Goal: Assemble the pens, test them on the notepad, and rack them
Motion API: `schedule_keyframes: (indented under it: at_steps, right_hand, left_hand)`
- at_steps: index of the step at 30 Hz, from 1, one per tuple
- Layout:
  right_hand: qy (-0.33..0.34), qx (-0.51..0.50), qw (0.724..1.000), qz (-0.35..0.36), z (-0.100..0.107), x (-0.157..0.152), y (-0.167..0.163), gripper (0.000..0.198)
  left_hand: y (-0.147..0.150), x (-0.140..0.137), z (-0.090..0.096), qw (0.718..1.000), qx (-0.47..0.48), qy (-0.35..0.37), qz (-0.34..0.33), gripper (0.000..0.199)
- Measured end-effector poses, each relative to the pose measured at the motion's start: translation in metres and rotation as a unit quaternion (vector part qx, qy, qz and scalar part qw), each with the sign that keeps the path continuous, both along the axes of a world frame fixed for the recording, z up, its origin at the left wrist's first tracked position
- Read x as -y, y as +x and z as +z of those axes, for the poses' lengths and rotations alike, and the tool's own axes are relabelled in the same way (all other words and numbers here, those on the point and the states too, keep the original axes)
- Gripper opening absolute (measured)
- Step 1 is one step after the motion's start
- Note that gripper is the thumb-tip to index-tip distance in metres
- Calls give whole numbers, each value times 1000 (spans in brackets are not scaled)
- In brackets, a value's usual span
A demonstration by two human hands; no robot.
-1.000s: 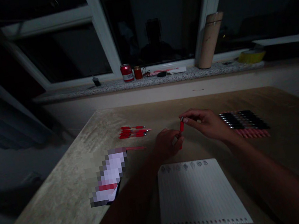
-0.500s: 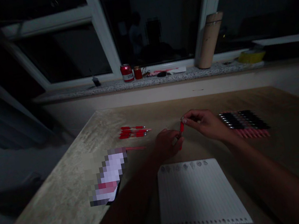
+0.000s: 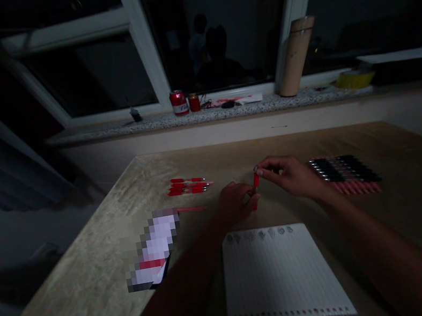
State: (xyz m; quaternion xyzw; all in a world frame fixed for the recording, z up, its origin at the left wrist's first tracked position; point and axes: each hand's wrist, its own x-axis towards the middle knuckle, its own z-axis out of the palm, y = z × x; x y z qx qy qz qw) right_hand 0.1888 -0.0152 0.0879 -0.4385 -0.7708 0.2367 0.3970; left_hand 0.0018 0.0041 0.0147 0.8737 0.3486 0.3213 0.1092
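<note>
Above the top edge of a lined sheet of paper (image 3: pixel 283 276), a red pen (image 3: pixel 255 179) is held upright, tilted slightly, between both hands. My left hand (image 3: pixel 237 201) is closed round its lower part. The fingertips of my right hand (image 3: pixel 285 173) pinch its upper end, where a small metallic tip shows. A row of dark scribbled marks runs along the top of the sheet. Several red pens (image 3: pixel 187 186) lie together to the left of my hands. To the right lies a neat row of several black pens (image 3: pixel 344 170), with pink ones (image 3: pixel 357 186) at its near side.
A blurred-out phone (image 3: pixel 156 249) lies left of the paper, near a thin pink strip (image 3: pixel 191 209). On the windowsill (image 3: pixel 148 124) stand a red can (image 3: pixel 179 102), a small red jar (image 3: pixel 194 102), a wooden-looking flask (image 3: pixel 297 55) and a yellow roll (image 3: pixel 354 79).
Both hands stay almost in place around the red pen, with only slight shifts of the fingers. In the window reflection, a person has moved slightly to the right.
</note>
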Motion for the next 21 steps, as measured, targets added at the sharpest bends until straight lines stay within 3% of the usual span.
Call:
schedule_keyframes:
  at_steps: [6,21]
  right_hand:
    - [16,45,999,6,-3,-3,3,22]
    - [4,42,998,41,0,1,3,20]
  left_hand:
    - [-1,-3,-2,1000,-21,-8,-8,19]
    - [0,-2,-2,1000,-23,-14,12,14]
